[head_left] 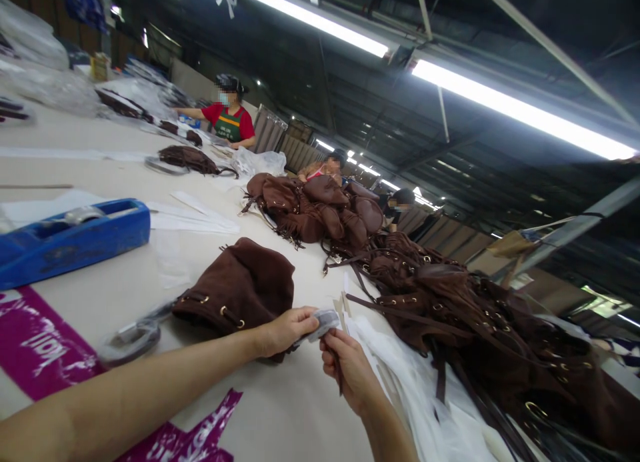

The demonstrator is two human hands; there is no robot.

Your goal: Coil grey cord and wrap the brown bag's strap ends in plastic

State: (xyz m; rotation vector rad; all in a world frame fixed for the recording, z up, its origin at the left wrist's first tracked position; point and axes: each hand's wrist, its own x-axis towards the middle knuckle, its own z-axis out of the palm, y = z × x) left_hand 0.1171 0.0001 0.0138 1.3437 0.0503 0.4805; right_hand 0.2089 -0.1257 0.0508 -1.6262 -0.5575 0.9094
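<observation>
My left hand (285, 330) and my right hand (347, 367) meet low in the middle, both pinching a small grey-white packet (325, 322) between their fingertips. A thin dark strap hangs from my right hand. Just behind my left hand lies a dark brown suede bag (240, 290) with gold eyelets, on the pale table (125, 275). A roll of tape (129, 341) lies beside my left forearm.
A blue tape dispenser (70, 239) stands at the left. A big heap of brown bags and straps (450, 302) fills the right, with white paper sheets (400, 375) under it. More bags (320, 212) lie further back. Three people work along the table's far side.
</observation>
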